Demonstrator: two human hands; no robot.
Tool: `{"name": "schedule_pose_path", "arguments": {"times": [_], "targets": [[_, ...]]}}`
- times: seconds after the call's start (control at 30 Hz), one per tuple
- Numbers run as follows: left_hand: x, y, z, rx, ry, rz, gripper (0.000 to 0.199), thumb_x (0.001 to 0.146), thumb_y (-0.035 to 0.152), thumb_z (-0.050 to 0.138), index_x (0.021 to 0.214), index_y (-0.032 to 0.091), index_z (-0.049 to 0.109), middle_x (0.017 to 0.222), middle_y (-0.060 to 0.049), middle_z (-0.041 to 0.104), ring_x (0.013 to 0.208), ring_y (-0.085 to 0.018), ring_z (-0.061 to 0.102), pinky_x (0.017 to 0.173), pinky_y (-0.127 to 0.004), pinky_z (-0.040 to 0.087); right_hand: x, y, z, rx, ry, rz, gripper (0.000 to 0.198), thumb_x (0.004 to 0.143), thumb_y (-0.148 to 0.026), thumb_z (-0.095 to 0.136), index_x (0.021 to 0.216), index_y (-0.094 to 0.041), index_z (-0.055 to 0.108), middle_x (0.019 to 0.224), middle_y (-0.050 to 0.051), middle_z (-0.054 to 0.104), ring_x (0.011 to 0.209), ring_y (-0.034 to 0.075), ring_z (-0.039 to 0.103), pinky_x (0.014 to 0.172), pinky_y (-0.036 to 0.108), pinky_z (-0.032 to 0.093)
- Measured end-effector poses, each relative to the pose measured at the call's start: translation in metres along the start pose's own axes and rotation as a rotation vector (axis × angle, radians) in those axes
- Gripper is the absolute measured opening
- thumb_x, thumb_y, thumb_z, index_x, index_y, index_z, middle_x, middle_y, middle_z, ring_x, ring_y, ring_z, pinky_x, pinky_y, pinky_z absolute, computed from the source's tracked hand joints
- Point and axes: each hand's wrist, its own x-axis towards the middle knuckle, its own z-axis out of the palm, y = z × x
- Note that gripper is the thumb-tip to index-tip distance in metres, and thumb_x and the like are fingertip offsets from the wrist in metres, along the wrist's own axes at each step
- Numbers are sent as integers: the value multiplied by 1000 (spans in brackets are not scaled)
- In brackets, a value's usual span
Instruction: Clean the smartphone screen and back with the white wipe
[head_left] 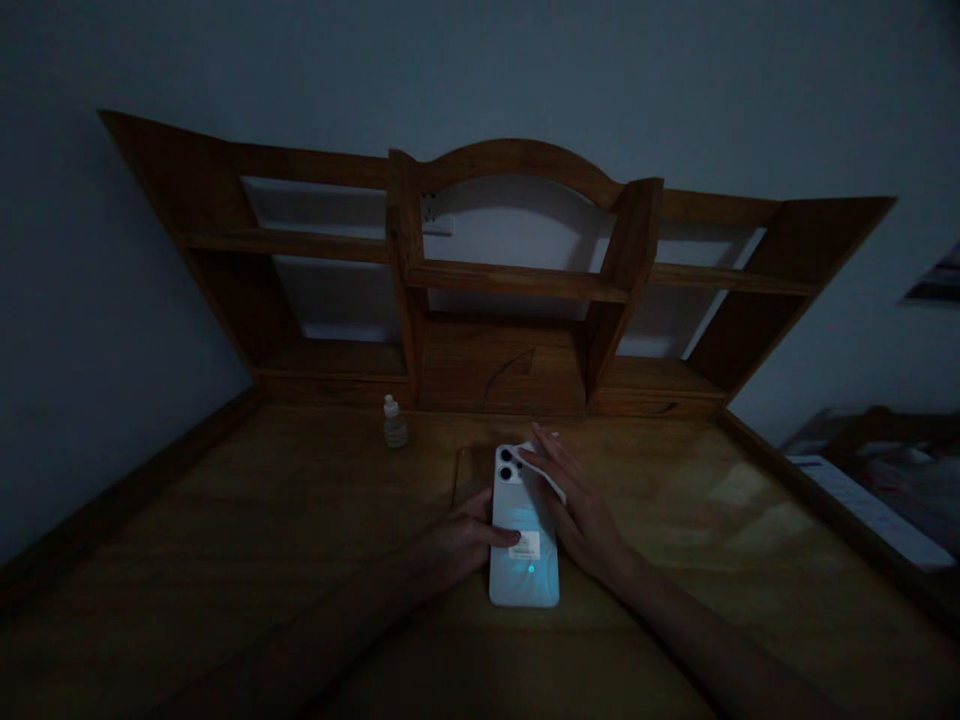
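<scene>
Head view: left hand [463, 537], closed on the left long side of a smartphone [525, 588], its thumb lying across the back and reaching the label; fingers mostly hidden beneath. Right hand [581, 508], loosely open, its fingers extending along the upper right edge, with a fingertip resting by the camera block; whether it is bearing any weight cannot be told.

Smartphone: white or silver, back facing up, camera end pointing away from the person, corners rounded. Dark round lenses are sitting at the upper left. A white printed label [529, 547] is covering part of the lower half, its text too small to read; a small cyan glint is showing below it. Location: between both hands, over the desk [315, 510], near its middle.

Flat brown item [468, 472], identity unclear: lying behind the left hand, partly hidden.

Dropper-type bottle [395, 432], small, translucent, white-capped: standing upright on the desk, left of the phone and well apart; contents unclear.

Wooden shelf unit [517, 282], arched at centre: standing at the desk's rear, its open compartments framing the pale wall [480, 80]. A wall socket [439, 224] is showing through the upper middle compartment.
</scene>
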Motion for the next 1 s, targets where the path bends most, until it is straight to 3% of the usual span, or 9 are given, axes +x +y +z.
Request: {"name": "schedule_pose_path", "arguments": {"times": [0.13, 0.53, 0.77, 1.0], "targets": [[-1, 1, 2, -3, 7, 12, 55, 61, -1, 74, 112, 12, 59, 107, -10, 63, 98, -25, 60, 90, -39, 45, 0, -1, 2, -18, -54, -26, 39, 103, -22, 36, 141, -23, 45, 155, 5, 23, 143, 24, 22, 120, 50, 17], [0, -2, -1, 8, -62, 32, 50, 67, 0, 71, 112, 12, 57, 111, -11, 62, 109, -29, 57, 95, -41, 42, -2, -2, -2, -10, -92, -46, 37, 103, -23, 37, 138, -21, 48, 153, 7, 29, 141, 25, 26, 119, 53, 15], [0, 1, 1, 23, -22, 14, 46, 63, 0, 72, 106, 12, 61, 105, -10, 64, 105, -27, 59, 94, -39, 42, 0, -3, 0, -21, -117, -45, 38, 104, -25, 37, 141, -24, 45, 155, 4, 25, 142, 23, 25, 120, 51, 14], [2, -3, -3, 11, -30, 11, 42, 65, -1, 72, 103, 14, 63, 103, -8, 64, 102, -24, 60, 92, -35, 43, 3, -5, 3, -45, -169, -46, 42, 105, -28, 37, 147, -28, 37, 158, 2, 15, 145, 24, 14, 120, 53, 10]]}}
